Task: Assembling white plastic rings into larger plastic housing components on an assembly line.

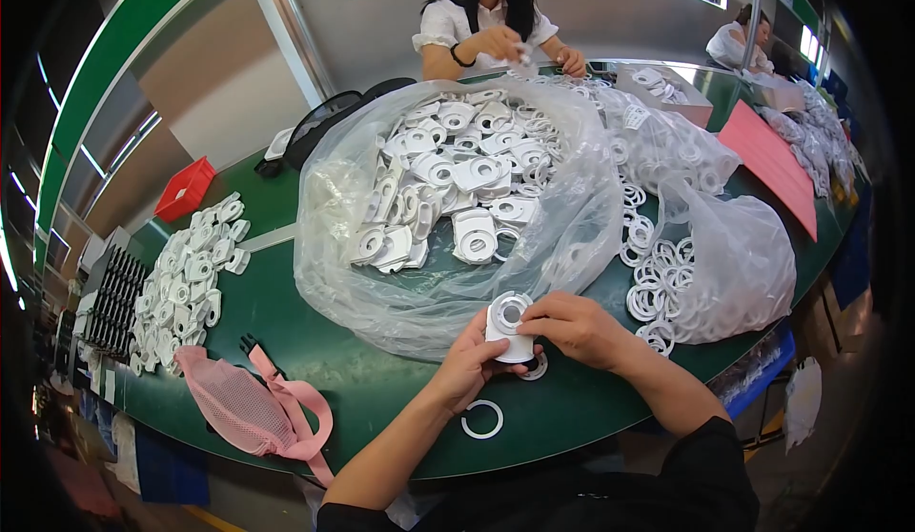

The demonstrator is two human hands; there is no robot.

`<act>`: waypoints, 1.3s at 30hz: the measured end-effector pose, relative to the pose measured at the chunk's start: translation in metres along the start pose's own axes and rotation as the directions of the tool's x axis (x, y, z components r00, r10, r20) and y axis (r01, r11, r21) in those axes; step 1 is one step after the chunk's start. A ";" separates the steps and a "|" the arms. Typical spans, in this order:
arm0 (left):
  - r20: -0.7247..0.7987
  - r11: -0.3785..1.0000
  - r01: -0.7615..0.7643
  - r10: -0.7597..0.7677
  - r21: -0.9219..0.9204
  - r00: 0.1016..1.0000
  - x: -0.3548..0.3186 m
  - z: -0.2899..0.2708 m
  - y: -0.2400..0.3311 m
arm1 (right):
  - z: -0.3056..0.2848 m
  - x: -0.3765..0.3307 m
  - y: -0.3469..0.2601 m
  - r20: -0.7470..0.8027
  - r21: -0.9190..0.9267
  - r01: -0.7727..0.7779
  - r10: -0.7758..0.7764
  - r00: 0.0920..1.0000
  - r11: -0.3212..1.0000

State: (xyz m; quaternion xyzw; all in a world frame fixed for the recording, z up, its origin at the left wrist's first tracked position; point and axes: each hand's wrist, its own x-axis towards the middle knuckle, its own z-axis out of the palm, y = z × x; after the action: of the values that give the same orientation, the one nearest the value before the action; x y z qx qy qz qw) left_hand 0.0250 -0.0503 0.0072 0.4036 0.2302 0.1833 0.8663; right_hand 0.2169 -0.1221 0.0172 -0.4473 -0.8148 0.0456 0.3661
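Note:
My left hand (470, 362) is closed around a white plastic housing (515, 346) with a round collar, held upright above the near edge of the table. The fingers of my right hand (577, 330) are pinched together against the right side of the collar; whether they also hold a separate small piece is hidden. Below my hands, a loose white open ring (482, 419) lies on the green tabletop. Another white ring (537, 368) shows partly beside my left fingertips. Just beyond, a large clear plastic bag (334, 289) lies open around a heap of similar white housings (477, 170).
White rings (658, 279) spill from a plastic bag (748, 265) at right. More housings (191, 279) lie at left beside black racks (110, 294), a red bin (186, 189) and a pink mesh bag (238, 403). A co-worker (486, 31) handles white pieces across the green table (381, 408).

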 end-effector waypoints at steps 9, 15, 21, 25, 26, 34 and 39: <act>0.033 0.988 -0.081 0.077 0.135 0.997 0.004 -0.004 -0.009 | -0.008 0.003 0.000 0.107 -0.002 0.036 -0.036 0.994 0.999; 0.006 0.942 -0.138 0.143 0.306 0.990 0.003 -0.001 -0.011 | -0.002 0.000 -0.001 -0.073 0.314 -0.161 0.192 0.979 0.936; 0.080 0.775 -0.182 0.169 0.605 0.982 -0.006 0.012 -0.011 | 0.003 0.000 0.002 -0.045 0.426 -0.371 0.428 0.902 0.825; 0.049 0.666 -0.210 0.252 0.716 0.967 -0.005 0.008 -0.013 | 0.001 -0.003 0.004 0.113 0.648 -0.442 0.495 0.861 0.620; 0.077 0.591 -0.262 0.320 0.763 0.944 -0.003 0.005 -0.015 | 0.000 -0.003 0.003 0.113 0.647 -0.442 0.496 0.861 0.621; 0.115 0.340 -0.261 0.394 0.903 0.912 -0.005 0.004 -0.010 | 0.002 0.001 -0.011 0.104 0.312 -0.438 0.428 0.898 0.843; -0.017 0.520 -0.253 0.458 0.816 0.889 -0.004 0.013 -0.016 | 0.012 0.003 -0.006 -0.052 0.658 -0.436 0.614 0.787 0.614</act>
State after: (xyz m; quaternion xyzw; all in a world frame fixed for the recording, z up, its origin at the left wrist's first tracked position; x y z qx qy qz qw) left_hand 0.0308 -0.0701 0.0031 0.7601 0.2975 0.2809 0.5049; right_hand 0.2041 -0.1209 0.0129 -0.5254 -0.5260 0.3516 0.5688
